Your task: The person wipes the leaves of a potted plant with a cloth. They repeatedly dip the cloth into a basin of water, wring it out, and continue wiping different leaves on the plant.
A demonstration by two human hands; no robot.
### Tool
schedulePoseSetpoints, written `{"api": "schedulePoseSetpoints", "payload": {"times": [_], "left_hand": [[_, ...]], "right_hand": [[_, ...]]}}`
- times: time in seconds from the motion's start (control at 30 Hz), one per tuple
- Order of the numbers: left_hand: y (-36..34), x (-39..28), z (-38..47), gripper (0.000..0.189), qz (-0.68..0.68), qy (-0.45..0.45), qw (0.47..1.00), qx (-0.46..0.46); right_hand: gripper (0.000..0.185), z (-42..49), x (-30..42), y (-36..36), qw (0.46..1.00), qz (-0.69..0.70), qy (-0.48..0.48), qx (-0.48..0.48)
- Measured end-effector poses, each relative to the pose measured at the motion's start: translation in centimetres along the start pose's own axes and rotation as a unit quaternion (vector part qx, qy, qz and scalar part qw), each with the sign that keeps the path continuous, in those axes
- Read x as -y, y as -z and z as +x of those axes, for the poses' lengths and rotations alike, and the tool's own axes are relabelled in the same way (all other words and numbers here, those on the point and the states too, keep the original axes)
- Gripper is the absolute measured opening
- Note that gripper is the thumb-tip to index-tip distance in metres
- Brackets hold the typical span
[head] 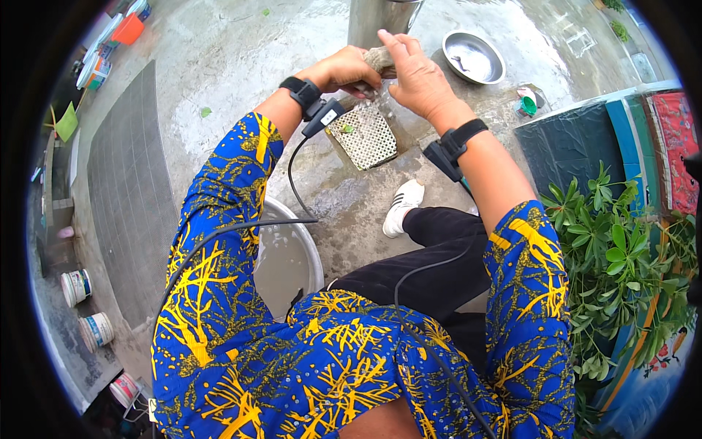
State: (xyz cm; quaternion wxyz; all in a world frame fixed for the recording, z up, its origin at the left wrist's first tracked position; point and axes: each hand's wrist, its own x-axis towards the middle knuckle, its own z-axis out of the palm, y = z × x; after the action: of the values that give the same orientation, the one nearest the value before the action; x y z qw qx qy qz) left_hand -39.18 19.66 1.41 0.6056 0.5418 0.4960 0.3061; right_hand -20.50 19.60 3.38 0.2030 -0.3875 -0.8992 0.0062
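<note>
My left hand (pixel 351 71) grips a wet grey-brown cloth (pixel 378 59), bunched up in front of me. My right hand (pixel 419 77) holds the cloth's other side, its index finger pointing outward; part of the cloth is hidden by my fingers. Water drips from it over a pale perforated drain cover (pixel 368 140) set in the wet concrete floor. A green leaf (pixel 347 128) lies on that cover. Just beyond my hands stands a stainless steel cylinder (pixel 378 22).
A large metal tub (pixel 315 258) of murky water sits by my left side. Ahead to the right are a metal basin (pixel 498 77) and a green cup (pixel 527 106). Leafy plants (pixel 598 236) border my right; a grey mat (pixel 129 192) and several buckets (pixel 96 332) are left.
</note>
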Motion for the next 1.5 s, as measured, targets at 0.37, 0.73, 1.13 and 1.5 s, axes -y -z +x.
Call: {"api": "schedulePoseSetpoints", "payload": {"times": [0.37, 0.73, 1.13, 1.5], "left_hand": [[-0.3, 0.5, 1.2, 0.021, 0.229, -0.135, 0.961, -0.069], [-2.7, 3.0, 0.1, 0.021, 0.465, -0.172, 0.849, -0.182], [-0.8, 4.4, 1.4, 0.027, 0.414, -0.214, 0.850, -0.246], [1.0, 5.5, 2.3, 0.033, -0.319, 0.107, 0.941, 0.027]], "right_hand": [[0.028, 1.8, 0.0, -0.2, 0.986, -0.160, 0.040, 0.024], [0.020, 1.4, 1.0, -1.1, 0.971, -0.042, -0.110, 0.207], [0.059, -0.4, -0.3, -3.4, 0.925, 0.235, -0.264, 0.142], [0.057, -0.5, 0.8, 2.2, 0.910, 0.256, -0.320, 0.064]]}}
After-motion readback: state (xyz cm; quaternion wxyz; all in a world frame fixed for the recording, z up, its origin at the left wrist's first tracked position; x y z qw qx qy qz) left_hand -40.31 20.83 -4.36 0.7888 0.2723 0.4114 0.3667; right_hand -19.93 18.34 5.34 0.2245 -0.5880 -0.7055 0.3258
